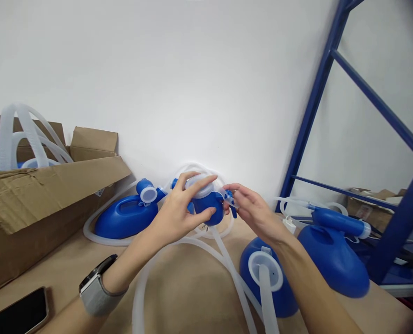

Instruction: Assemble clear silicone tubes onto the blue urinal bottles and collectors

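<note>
My left hand (178, 211) is closed round a small blue funnel-shaped cup (208, 204) with a translucent white rim, held up above the table. My right hand (253, 208) pinches a small clear tube fitting (228, 197) at the cup's right side, beside a blue clip. A translucent white hose (223, 253) hangs from the cup down across the table. A watch with a grey band (95, 287) sits on my left wrist.
Blue plastic bottles lie on the wooden table (178, 287): one at the back left (126, 218), one near my right forearm (272, 278), one at the right (335, 260). An open cardboard box (35, 199) holds white hoses. A phone (18, 315) lies bottom left. A blue shelf frame (394, 222) stands right.
</note>
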`<act>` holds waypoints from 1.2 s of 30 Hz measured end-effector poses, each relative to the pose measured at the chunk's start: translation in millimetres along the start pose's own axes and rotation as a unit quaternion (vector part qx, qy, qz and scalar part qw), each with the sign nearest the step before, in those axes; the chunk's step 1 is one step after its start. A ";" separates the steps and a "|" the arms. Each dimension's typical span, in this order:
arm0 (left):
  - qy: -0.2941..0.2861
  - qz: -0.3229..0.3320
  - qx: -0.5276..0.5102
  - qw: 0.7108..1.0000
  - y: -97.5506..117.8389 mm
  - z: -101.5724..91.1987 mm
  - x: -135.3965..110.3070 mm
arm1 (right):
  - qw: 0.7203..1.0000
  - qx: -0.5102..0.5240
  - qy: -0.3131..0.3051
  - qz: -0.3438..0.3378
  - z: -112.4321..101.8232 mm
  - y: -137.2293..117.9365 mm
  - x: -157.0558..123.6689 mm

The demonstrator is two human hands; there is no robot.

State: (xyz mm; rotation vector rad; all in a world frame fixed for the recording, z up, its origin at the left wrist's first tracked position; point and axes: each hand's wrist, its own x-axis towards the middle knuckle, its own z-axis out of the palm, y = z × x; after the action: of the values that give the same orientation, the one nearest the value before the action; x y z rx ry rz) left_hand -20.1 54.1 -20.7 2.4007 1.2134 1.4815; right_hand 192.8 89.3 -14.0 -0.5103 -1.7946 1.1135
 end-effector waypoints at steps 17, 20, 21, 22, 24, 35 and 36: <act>-0.038 -0.039 0.017 0.998 1.0 -2.5 4.1 | 0.994 -0.091 -0.061 0.002 12.1 14.3 1.9; -0.023 -0.038 0.033 0.998 2.6 0.3 3.4 | 0.995 -0.080 -0.055 0.006 13.5 12.0 2.2; -0.020 -0.033 0.034 0.999 2.9 0.9 3.3 | 0.996 -0.077 -0.052 0.012 13.7 11.3 2.1; -0.018 -0.026 0.035 0.999 3.0 1.3 3.3 | 0.996 -0.073 -0.052 0.017 13.8 10.9 2.1; -0.017 -0.011 0.035 0.999 2.8 1.5 3.3 | 0.996 -0.067 -0.059 0.024 13.7 10.6 1.9; 0.002 -0.003 0.077 0.997 2.0 4.5 0.3 | 0.997 -0.030 -0.053 0.042 11.9 12.8 3.8; 0.007 -0.004 0.087 0.996 1.5 5.4 0.0 | 0.997 -0.029 -0.057 0.041 11.2 13.4 4.0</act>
State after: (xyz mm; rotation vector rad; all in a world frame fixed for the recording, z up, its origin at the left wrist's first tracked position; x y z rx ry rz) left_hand -15.0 54.8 -22.9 2.4931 1.4082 1.4485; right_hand 179.5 93.6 -25.3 -0.5688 -1.9230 1.1699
